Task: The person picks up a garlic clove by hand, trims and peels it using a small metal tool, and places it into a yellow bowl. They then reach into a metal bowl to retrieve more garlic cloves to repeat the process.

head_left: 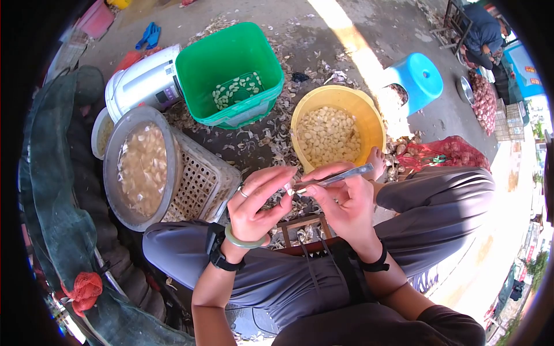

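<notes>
My left hand (257, 209) pinches a small garlic clove (290, 191) between thumb and fingers, above my lap. Closed around a small knife (340, 176), my right hand (348, 209) keeps the blade end against or very near the clove; the fingers partly hide the contact. Just beyond both hands stands a yellow basin (374, 124) holding many peeled cloves (328, 135). To its left, a green bucket (228, 52) has peeled cloves scattered on its bottom.
At left, a grey tub (109, 173) of cloves in water rests on a perforated crate (199, 179). A white bucket (144, 81) lies behind it. A blue stool (424, 86) and red net sack (450, 153) of garlic are at right. Another person (485, 34) sits far right.
</notes>
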A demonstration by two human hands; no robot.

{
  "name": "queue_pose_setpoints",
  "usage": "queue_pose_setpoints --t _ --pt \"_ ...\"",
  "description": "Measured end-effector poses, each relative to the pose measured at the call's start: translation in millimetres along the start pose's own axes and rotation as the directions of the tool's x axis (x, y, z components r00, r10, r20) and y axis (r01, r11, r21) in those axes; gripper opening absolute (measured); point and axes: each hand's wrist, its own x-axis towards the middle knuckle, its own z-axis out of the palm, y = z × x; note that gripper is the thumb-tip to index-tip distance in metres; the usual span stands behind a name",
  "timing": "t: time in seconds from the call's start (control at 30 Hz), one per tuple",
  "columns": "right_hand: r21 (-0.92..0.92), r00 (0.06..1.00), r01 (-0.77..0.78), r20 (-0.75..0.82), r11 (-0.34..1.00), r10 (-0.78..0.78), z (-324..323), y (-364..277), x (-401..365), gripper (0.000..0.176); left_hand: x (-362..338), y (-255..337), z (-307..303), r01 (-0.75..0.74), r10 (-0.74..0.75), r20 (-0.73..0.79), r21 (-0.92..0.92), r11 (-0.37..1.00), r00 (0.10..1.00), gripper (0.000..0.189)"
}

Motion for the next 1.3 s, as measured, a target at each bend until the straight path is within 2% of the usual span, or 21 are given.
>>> queue_pose_setpoints --t 0.07,0.13,0.23,0.33,0.4,0.43,0.47,0.53,0.57,0.63,0.7,0.73,0.77,0.8,0.87,0.93,1.0,1.03,1.07,1.13,1.3 --pt "0.014 0.999 -0.048 0.003 0.999 0.048 -1.4 2.2 0.4 0.016 -0.8 1.7 0.3 -0.008 0.009 0.026 -0.026 1.0 1.0 0.037" --pt "0.248 0.995 -0.09 -0.018 0.965 0.097 -3.6 8.0 4.6 0.015 -2.4 3.0 2.0 -0.02 0.023 0.056 -0.053 0.998 0.998 0.037" --pt "0.247 0.993 -0.07 -0.08 0.967 0.092 -2.0 16.6 6.5 0.015 -14.4 -3.6 10.5 0.179 -0.191 -0.04 -0.208 0.962 0.981 0.039" --pt "0.227 0.985 -0.075 -0.137 0.971 0.108 3.6 32.4 9.3 0.013 -20.8 -9.0 16.9 0.215 -0.249 -0.07 -0.318 0.923 0.966 0.041" --pt "-0.152 0.989 -0.11 -0.111 0.982 0.093 1.6 56.0 11.6 0.016 -22.0 -7.8 16.7 0.21 -0.236 -0.034 -0.349 0.913 0.971 0.042" --pt "-0.325 0.993 -0.121 -0.05 0.938 0.111 -2.5 72.8 11.5 0.023 -18.1 -4.2 17.5 0.19 -0.238 -0.056 -0.437 0.879 0.97 0.041" --pt "-0.323 0.993 -0.119 -0.06 0.939 0.105 -5.8 87.7 7.3 0.023 -14.3 -2.8 18.5 0.165 -0.24 -0.079 -0.521 0.837 0.968 0.039" --pt "-0.532 0.989 -0.009 0.118 0.847 0.085 -3.7 85.5 5.8 0.026 -10.5 -9.6 16.3 0.153 -0.188 -0.02 -0.504 0.85 0.982 0.034" --pt "-0.56 0.963 -0.066 0.181 0.826 0.2 -8.9 81.3 2.2 0.025 -8.9 -12.6 17.3 0.17 -0.229 -0.028 -0.587 0.791 0.973 0.031" --pt "-0.484 0.942 -0.121 0.221 0.867 0.255 -11.9 49.2 4.8 0.021 -11.6 -13.5 16.4 0.262 -0.388 -0.002 -0.734 0.627 0.922 0.024" --pt "-0.408 0.918 -0.178 0.26 0.896 0.301 -10.7 46.5 6.7 0.017 -14.1 -17.9 11.2 0.326 -0.43 0.056 -0.741 0.586 0.901 0.023" --pt "-0.223 0.974 -0.097 0.18 0.97 0.139 -8.9 51.0 5.7 0.02 -14.8 -18.5 9.5 0.393 -0.47 0.122 -0.746 0.538 0.874 0.024" --pt "-0.041 0.998 0.013 0.068 0.999 -0.01 -7.7 53.1 4.8 0.022 -14.7 -17.7 10.4 0.384 -0.473 0.108 -0.751 0.538 0.875 0.023" --pt "-0.042 0.997 0.015 0.073 0.999 -0.012 -7.9 47.0 5.7 0.022 -15.5 -19.2 10.3 0.38 -0.473 0.103 -0.752 0.539 0.875 0.023" --pt "0.232 0.961 -0.265 0.143 0.936 0.237 -11.4 29.3 5.0 0.021 -17.7 -23.7 10.3 0.386 -0.441 0.13 -0.731 0.563 0.888 0.021" --pt "0.173 0.949 -0.306 0.129 0.936 0.287 -4.2 11.5 4.1 0.02 -16.3 -19.6 10.8 0.401 -0.456 0.141 -0.738 0.543 0.879 0.017" --pt "0.038 0.99 -0.094 0.107 0.995 0.09 1.9 19.6 2.6 0.021 -16.1 -17.5 10.6 0.417 -0.474 0.154 -0.746 0.52 0.867 0.016" --pt "-0.073 0.994 -0.076 0.078 0.994 0.081 1.0 21.3 1.8 0.019 -15.6 -17.6 10.3 0.409 -0.445 0.132 -0.675 0.615 0.886 0.019" --pt "-0.073 0.993 -0.076 0.081 0.994 0.082 -0.3 23.4 1.9 0.019 -15.2 -18.0 10.1 0.393 -0.411 0.112 -0.594 0.702 0.905 0.021" --pt "-0.241 0.993 0.001 0.111 0.97 0.027 -2.3 26.3 2.8 0.017 -16.9 -18.0 9.7 0.388 -0.41 0.103 -0.586 0.711 0.906 0.022" --pt "-0.062 0.995 -0.06 0.076 0.996 0.065 3.9 25.3 2.2 0.015 -13.5 -19.0 7.4 0.386 -0.395 0.115 -0.574 0.722 0.911 0.022"
